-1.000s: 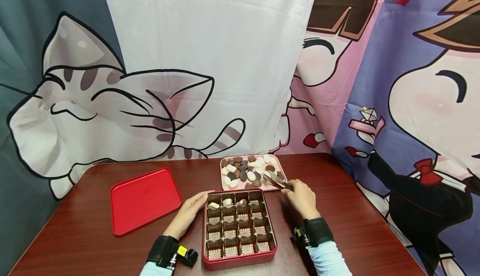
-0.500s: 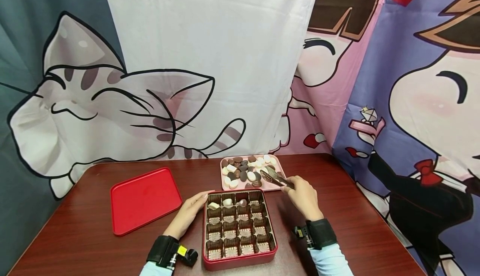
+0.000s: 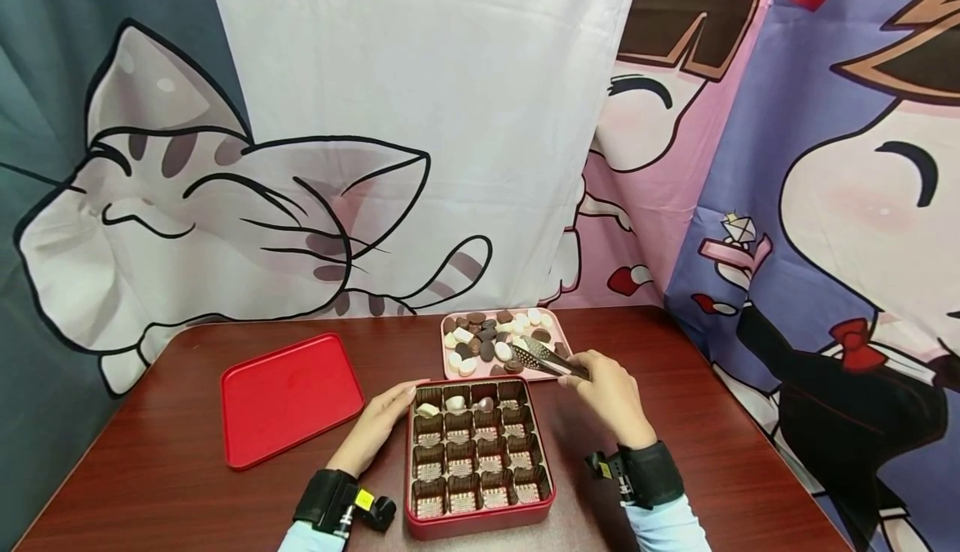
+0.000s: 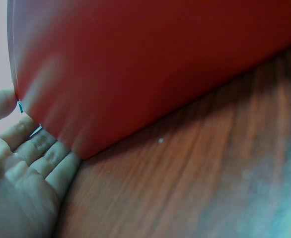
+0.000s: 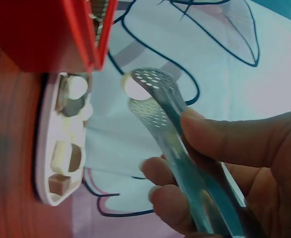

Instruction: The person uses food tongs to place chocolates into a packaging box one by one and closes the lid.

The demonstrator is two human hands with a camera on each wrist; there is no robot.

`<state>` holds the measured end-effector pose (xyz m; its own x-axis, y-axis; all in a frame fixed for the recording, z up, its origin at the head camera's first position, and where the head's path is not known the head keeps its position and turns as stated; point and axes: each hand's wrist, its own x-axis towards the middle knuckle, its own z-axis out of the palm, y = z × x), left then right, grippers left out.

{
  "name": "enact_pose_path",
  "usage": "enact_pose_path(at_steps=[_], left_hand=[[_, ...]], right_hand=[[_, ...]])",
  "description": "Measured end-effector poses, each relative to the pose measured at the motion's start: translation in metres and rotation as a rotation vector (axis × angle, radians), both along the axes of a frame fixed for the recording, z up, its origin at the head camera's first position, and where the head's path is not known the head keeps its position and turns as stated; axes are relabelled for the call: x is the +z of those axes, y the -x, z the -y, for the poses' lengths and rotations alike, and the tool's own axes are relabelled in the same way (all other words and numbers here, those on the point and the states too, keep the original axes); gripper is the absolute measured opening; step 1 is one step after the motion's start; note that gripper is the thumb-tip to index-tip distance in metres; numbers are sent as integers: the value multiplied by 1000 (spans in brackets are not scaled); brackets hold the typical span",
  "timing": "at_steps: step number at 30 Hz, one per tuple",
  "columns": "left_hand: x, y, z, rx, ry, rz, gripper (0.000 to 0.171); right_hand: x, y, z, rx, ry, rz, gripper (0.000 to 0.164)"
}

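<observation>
Well, the right hand [image 3: 607, 393] pinches a pair of metal tongs [image 5: 182, 173] between thumb and fingers, the perforated tips pointing away from the palm. Between those tips sits a round white piece [image 5: 133, 90], clear in the right wrist view but hard to make out from the head.

Over on the other side, the left hand [image 3: 378, 423] holds nothing enclosed: its fingers lie nearly straight against the side wall of a red box [image 3: 480, 525], close to the far corner, the thumb up near the rim.

That box stands between both hands, to the right of the left one. Its brown and gold insert [image 3: 476, 444] is divided into four rows of four compartments. Across the far row, counting from the left hand's side, the first three compartments hold a pale piece [image 3: 427, 410], a white one [image 3: 454, 403] and a pinkish one [image 3: 484, 404].

Ahead of the right hand, just beyond the box, lies a pink tray [image 3: 557, 333] scattered with dark, brown and white pieces [image 3: 487, 351]; the tongs' tips hover above its near part. Left of the left hand, apart from it, a flat red panel [image 3: 292, 402] with a raised edge rests on the reddish-brown tabletop [image 3: 172, 452].
</observation>
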<state>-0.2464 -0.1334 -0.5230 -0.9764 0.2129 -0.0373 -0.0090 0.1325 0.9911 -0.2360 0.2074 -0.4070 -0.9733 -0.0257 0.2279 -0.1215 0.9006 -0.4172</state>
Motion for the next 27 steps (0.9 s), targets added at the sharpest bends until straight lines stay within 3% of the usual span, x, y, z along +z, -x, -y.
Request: enact_pose_path(at_steps=[13,27], left_hand=[[3,0,-1,-16,-16,-20,44],[2,-1,-2,10,-9,-26,43]], right_hand=[[16,-18,0,85,-74,82,21],[16,-19,0,120,-114,95,20]])
